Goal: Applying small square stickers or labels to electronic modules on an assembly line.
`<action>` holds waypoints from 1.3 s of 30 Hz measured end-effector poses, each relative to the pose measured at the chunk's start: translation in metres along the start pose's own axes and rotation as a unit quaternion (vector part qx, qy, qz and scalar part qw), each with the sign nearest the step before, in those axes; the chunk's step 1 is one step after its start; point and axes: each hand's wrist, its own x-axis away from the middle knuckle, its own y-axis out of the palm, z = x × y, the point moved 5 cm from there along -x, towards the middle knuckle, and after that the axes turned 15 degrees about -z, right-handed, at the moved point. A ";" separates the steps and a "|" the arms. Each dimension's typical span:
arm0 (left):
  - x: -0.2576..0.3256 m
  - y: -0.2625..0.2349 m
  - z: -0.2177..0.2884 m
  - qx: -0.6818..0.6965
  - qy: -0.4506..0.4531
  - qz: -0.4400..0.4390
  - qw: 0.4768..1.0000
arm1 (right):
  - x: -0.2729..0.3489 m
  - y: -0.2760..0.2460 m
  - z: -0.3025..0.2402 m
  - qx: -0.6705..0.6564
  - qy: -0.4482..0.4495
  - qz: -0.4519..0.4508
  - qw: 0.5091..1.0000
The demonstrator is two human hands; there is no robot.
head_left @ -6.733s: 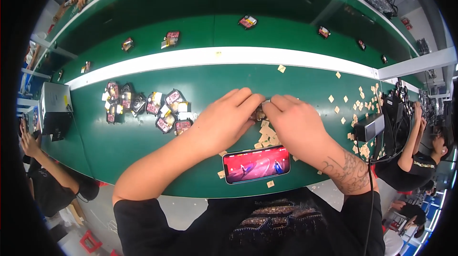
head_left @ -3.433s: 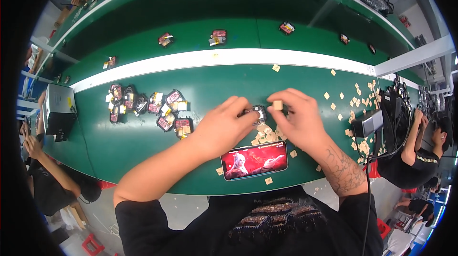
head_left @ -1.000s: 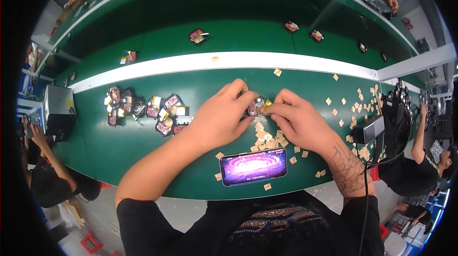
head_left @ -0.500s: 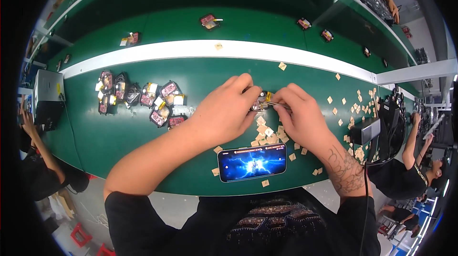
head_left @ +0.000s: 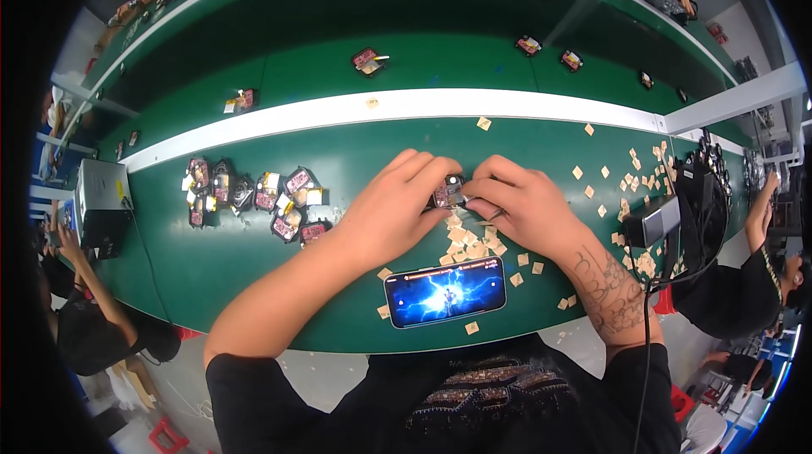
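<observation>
My left hand (head_left: 404, 202) grips a small electronic module (head_left: 446, 191) with a dark casing and a reddish circuit board, its fingers covering much of it. My right hand (head_left: 523, 202) is closed, thumb and forefinger touching the module's right side. A thin metal tool (head_left: 496, 215), perhaps tweezers, shows partly between the right fingers. Just below both hands lies a heap of small beige square pieces (head_left: 461, 242). A phone (head_left: 445, 293) with a bright blue picture lies nearer to me on the green table.
Similar modules (head_left: 269, 192) are grouped on the left, beside a grey box-shaped device (head_left: 103, 204). More beige squares, a black adapter (head_left: 650, 221) and cables lie at right. Beyond the white rail (head_left: 406, 104), modules sit on a green surface (head_left: 457, 69). Other people work around.
The right fingers have moved in against the module, and the metal tool has swung down into the hand. A yellow bit on the module no longer shows. The whole view has shifted slightly.
</observation>
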 end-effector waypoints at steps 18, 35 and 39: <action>0.013 0.011 0.007 -0.158 0.077 0.018 0.984 | 0.003 -0.009 0.012 -0.193 0.085 -0.047 0.976; 0.017 0.009 0.006 -0.136 0.084 0.012 0.987 | 0.000 0.003 -0.019 -0.062 0.129 -0.031 0.989; 0.015 0.010 0.007 -0.132 0.082 0.007 0.988 | 0.004 0.017 -0.014 -0.090 0.118 0.025 0.989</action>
